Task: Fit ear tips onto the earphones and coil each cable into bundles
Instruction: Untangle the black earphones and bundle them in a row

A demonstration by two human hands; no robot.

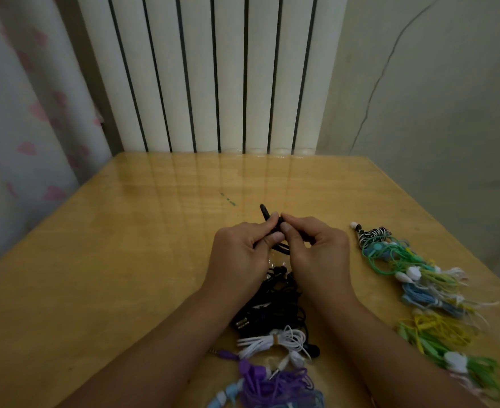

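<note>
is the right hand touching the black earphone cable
Touching: the head view shows the right hand pinching the black earphone cable between thumb and forefinger.

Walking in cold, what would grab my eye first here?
Two hands, the left hand and right hand, pinch a black earphone cable above the middle of the wooden table. A row of bright coiled earphones lines the right side, and a black tangle lies between the forearms.

single head-worn view, looking forward and down, close over a wooden table (125, 260), radiator (213, 72) behind
</note>
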